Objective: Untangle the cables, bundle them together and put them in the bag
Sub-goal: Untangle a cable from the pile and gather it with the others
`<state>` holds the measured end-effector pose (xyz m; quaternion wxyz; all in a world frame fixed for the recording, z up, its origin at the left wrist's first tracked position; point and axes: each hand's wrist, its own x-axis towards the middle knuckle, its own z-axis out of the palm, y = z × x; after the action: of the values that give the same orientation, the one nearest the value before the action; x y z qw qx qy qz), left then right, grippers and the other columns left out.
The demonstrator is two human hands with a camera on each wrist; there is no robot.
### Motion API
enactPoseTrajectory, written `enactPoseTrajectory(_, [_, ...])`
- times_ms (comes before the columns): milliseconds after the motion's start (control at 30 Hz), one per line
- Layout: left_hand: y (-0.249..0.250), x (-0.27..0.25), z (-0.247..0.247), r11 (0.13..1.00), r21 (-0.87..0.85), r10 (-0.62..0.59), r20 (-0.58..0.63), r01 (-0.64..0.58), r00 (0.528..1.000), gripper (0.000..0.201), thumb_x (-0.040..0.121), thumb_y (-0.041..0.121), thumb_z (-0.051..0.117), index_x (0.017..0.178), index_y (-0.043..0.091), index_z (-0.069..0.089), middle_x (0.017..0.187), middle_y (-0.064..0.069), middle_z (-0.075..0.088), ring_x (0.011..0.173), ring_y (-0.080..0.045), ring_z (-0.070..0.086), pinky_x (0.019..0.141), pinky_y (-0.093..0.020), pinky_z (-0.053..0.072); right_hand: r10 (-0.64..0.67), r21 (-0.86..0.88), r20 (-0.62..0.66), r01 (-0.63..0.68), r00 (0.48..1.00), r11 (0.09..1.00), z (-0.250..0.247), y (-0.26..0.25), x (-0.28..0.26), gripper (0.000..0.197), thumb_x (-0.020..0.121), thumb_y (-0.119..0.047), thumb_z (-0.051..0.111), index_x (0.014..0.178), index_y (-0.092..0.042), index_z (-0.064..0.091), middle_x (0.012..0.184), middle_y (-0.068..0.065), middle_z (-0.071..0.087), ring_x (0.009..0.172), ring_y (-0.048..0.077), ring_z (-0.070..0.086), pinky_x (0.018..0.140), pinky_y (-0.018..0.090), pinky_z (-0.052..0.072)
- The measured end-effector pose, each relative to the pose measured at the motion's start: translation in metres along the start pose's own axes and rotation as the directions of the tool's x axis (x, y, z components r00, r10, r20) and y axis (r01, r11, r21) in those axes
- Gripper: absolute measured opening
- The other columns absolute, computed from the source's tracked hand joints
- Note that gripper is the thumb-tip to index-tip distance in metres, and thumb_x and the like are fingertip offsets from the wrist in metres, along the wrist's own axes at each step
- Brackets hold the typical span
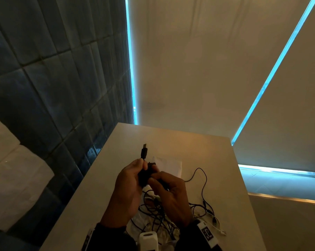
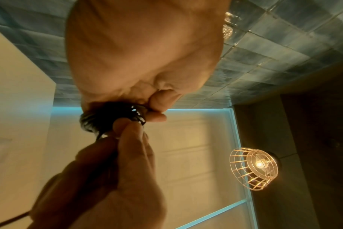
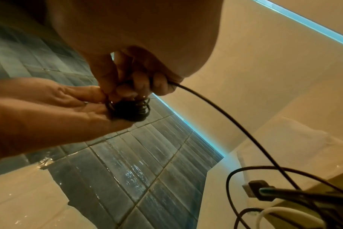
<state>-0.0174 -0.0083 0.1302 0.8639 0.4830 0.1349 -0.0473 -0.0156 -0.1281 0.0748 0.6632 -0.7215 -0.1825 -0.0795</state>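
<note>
Gripping a small black coil of cable point(image 1: 145, 173) above the table point(image 1: 216, 160), the left hand point(image 1: 127, 189) has its thumb and fingers curled round the coil, and a black plug point(image 1: 144, 152) stands upright out of the top of that fist; the right hand point(image 1: 171, 192) meets it from the other side, its fingertips point(image 3: 127, 91) pinching the same coil while a loose black strand point(image 3: 235, 124) runs out from under its curled fingers and down toward the table; below both wrists a tangle of black and white cables point(image 1: 160, 212) lies on the tabletop, one thin black loop point(image 1: 202, 180) reaching out to the right; a pale, flat bag point(image 1: 171, 164) lies on the table just beyond the hands; a white band on the right wrist carries a black square code marker point(image 1: 206, 232), too small to read, and no other writing or brand can be made out; a wire-cage lamp point(image 2: 254, 168) glows in the left wrist view; dark tiles point(image 1: 53, 78) cover the wall to the left.
</note>
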Motion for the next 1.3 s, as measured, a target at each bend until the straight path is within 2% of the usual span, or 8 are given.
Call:
enactPoseTrajectory(100, [0.0, 0.0, 0.0, 0.986, -0.155, 0.061, 0.003, -0.06, 0.998, 0.03, 0.1, 0.02, 0.034, 0.075, 0.006, 0.045, 0.075, -0.012, 0.055, 0.078, -0.028, 0.058, 0.079, -0.038, 0.046, 0.057, 0.067, 0.036, -0.06, 0.998, 0.996, -0.002, 0.004, -0.002, 0.018, 0.092, -0.014, 0.061, 0.077, -0.013, 0.069, 0.06, -0.009, 0.055, 0.058, 0.007, 0.048, 0.057, 0.025, 0.042])
enactPoseTrajectory(367, [0.002, -0.002, 0.001, 0.947, -0.268, 0.19, 0.028, -0.176, 0.981, 0.025, 0.095, 0.022, 0.038, 0.076, 0.009, 0.047, 0.072, -0.005, 0.049, 0.063, -0.018, 0.051, 0.069, -0.032, 0.042, 0.245, 0.15, 0.071, -0.253, 0.967, 0.956, 0.004, 0.047, -0.013, 0.032, 0.09, -0.039, 0.055, 0.064, -0.02, 0.06, 0.057, 0.001, 0.046, 0.053, 0.013, 0.04, 0.053, 0.029, 0.033])
enactPoseTrajectory(600, [0.007, -0.003, -0.004, 0.913, -0.312, 0.287, 0.032, -0.263, 0.957, 0.022, 0.091, 0.022, 0.041, 0.073, 0.012, 0.049, 0.069, -0.002, 0.048, 0.053, -0.011, 0.041, 0.065, -0.029, 0.039, 0.365, 0.097, 0.024, -0.365, 0.931, 0.926, 0.009, 0.088, -0.027, 0.037, 0.088, -0.049, 0.053, 0.063, -0.022, 0.056, 0.056, -0.003, 0.05, 0.055, 0.015, 0.043, 0.06, 0.042, 0.04])
enactPoseTrajectory(700, [0.008, -0.001, -0.007, 0.902, -0.329, 0.307, 0.036, -0.279, 0.951, 0.028, 0.093, 0.021, 0.039, 0.069, 0.014, 0.052, 0.068, -0.001, 0.048, 0.052, -0.011, 0.039, 0.058, -0.024, 0.044, 0.403, 0.052, 0.015, -0.403, 0.915, 0.914, 0.01, 0.1, -0.033, 0.033, 0.096, -0.035, 0.051, 0.064, -0.026, 0.054, 0.058, -0.006, 0.051, 0.058, 0.013, 0.048, 0.073, 0.051, 0.051])
enactPoseTrajectory(767, [0.007, 0.0, -0.009, 0.904, -0.318, 0.308, 0.022, -0.285, 0.951, 0.028, 0.093, 0.021, 0.039, 0.069, 0.013, 0.052, 0.067, 0.0, 0.048, 0.051, -0.01, 0.039, 0.057, -0.023, 0.044, 0.419, 0.064, -0.012, -0.418, 0.908, 0.906, 0.009, 0.098, -0.032, 0.034, 0.099, -0.02, 0.049, 0.065, -0.021, 0.056, 0.058, -0.006, 0.053, 0.059, 0.01, 0.053, 0.077, 0.046, 0.056])
enactPoseTrajectory(900, [0.004, 0.005, -0.012, 0.939, -0.201, 0.277, -0.04, -0.279, 0.96, 0.028, 0.096, 0.019, 0.038, 0.072, 0.01, 0.049, 0.066, -0.001, 0.05, 0.051, -0.01, 0.041, 0.062, -0.028, 0.037, 0.472, 0.178, -0.101, -0.451, 0.876, 0.874, -0.001, 0.079, -0.017, 0.027, 0.095, -0.01, 0.054, 0.074, 0.006, 0.061, 0.057, 0.004, 0.051, 0.049, 0.007, 0.052, 0.05, 0.021, 0.047])
enactPoseTrajectory(1100, [-0.004, 0.011, -0.011, 0.969, 0.031, 0.246, -0.116, -0.244, 0.962, 0.035, 0.1, 0.014, 0.035, 0.069, 0.009, 0.05, 0.062, -0.002, 0.051, 0.053, -0.013, 0.043, 0.064, -0.031, 0.036, 0.293, 0.079, -0.226, -0.283, 0.929, 0.956, -0.006, 0.036, 0.014, 0.019, 0.092, -0.017, 0.06, 0.076, -0.014, 0.068, 0.056, -0.005, 0.052, 0.052, 0.007, 0.044, 0.052, 0.022, 0.036])
enactPoseTrajectory(1300, [-0.007, 0.011, -0.003, 0.984, 0.067, 0.171, -0.141, -0.163, 0.975, 0.033, 0.1, 0.013, 0.036, 0.07, 0.007, 0.049, 0.072, -0.009, 0.055, 0.068, -0.023, 0.051, 0.072, -0.033, 0.044, 0.065, 0.113, -0.114, -0.052, 0.991, 0.992, 0.004, -0.006, 0.015, 0.018, 0.093, -0.008, 0.057, 0.078, -0.001, 0.063, 0.059, -0.006, 0.053, 0.055, 0.005, 0.047, 0.055, 0.018, 0.04])
